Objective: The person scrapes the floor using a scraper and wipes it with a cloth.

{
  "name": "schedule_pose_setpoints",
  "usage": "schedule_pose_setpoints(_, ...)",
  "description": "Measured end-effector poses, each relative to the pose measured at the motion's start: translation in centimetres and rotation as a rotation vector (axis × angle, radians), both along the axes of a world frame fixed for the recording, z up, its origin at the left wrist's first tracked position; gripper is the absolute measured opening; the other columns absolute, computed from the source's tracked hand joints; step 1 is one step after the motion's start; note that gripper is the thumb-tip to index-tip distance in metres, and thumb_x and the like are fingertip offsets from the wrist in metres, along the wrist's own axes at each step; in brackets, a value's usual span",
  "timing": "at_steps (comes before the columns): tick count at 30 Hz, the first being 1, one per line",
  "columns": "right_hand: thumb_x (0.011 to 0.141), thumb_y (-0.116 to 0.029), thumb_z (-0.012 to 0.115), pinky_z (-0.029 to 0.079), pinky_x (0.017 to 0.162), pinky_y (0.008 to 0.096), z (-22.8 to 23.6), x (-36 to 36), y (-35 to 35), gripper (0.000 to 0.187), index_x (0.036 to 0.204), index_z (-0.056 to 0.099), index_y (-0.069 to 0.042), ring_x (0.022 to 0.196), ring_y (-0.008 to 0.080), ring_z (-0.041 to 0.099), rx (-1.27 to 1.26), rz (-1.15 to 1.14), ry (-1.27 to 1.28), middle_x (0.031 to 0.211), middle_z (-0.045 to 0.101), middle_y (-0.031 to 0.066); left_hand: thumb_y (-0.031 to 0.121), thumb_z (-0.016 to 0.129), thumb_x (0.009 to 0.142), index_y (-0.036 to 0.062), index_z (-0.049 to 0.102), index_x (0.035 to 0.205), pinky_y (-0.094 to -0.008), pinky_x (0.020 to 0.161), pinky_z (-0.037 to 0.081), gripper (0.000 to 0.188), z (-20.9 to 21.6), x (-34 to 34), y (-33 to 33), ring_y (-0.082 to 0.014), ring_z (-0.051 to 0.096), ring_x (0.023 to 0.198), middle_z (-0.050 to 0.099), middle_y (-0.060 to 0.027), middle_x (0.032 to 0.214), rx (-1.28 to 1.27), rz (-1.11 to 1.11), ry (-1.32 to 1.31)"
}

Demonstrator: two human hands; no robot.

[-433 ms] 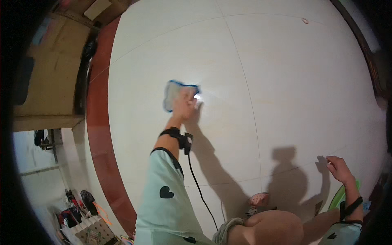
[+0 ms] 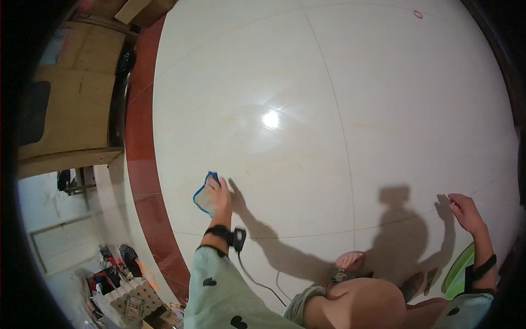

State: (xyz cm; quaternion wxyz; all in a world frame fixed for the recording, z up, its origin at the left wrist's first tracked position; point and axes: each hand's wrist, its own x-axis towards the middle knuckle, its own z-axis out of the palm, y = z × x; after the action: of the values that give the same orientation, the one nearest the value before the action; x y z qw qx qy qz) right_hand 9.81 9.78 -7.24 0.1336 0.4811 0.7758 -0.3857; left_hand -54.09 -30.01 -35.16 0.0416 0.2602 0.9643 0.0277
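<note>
- My hands are staying well apart: I'm keeping the left hand (image 2: 220,196) over the cloth (image 2: 204,200), while the right hand (image 2: 467,213) is hanging loose near my bent leg, fingers partly curled, holding nothing that I'm seeing.
- The cloth is lying on the pale floor (image 2: 285,66), under and just left of my left hand; I'm not able to tell whether my fingers are pinching it or only resting on it.
- I'm judging it light, soft and limp, with nothing fragile about it; on this glossy floor I'm expecting it to be sliding easily and bunching if pushed from one edge.
- For holding, I'm favouring a flat palm across its middle; for lifting, I'm choosing the blue rim, which is looking firmer.
- My hand is hiding the cloth's right part, so I'm missing its full outline and any folds there.
- By my right forearm, the green basin (image 2: 458,272) is showing only partly, and I'm not making out what it's holding.
- Farther off, the pile (image 2: 127,279) at lower left is blurring into clutter, and the dark frame edge is cutting off the cupboard (image 2: 82,104).
</note>
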Motion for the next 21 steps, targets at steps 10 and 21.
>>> schedule_pose_setpoints(10,0.079,-0.009,0.054,0.044,0.07,0.0327,3.2,4.9,-2.0,0.03,0.106,0.052,0.004,0.078,0.0254,0.055,0.059,-0.099,-0.085,0.092,0.057,0.017,0.049,0.048,0.078,0.0121,0.036,0.128,-0.0606,0.099,0.001,0.063,9.2,34.3,25.5,-0.0307,0.013,0.13,0.025,-0.0126,0.138,0.192,-0.873,-0.501)
schedule_pose_setpoints(21,0.081,-0.012,0.052,0.045,0.071,0.0343,2.5,3.5,-1.9,0.03,0.105,0.052,0.005,0.078,0.0276,0.056,0.063,0.106,-0.057,0.094,0.057,0.0183,0.04,0.05,0.081,0.0149,0.032,0.131,-0.0486,0.102,0.015,0.059,9.1,15.0,13.6,-0.0312,0.02,0.128,0.025,-0.0159,0.137,0.123,-0.553,-0.31)
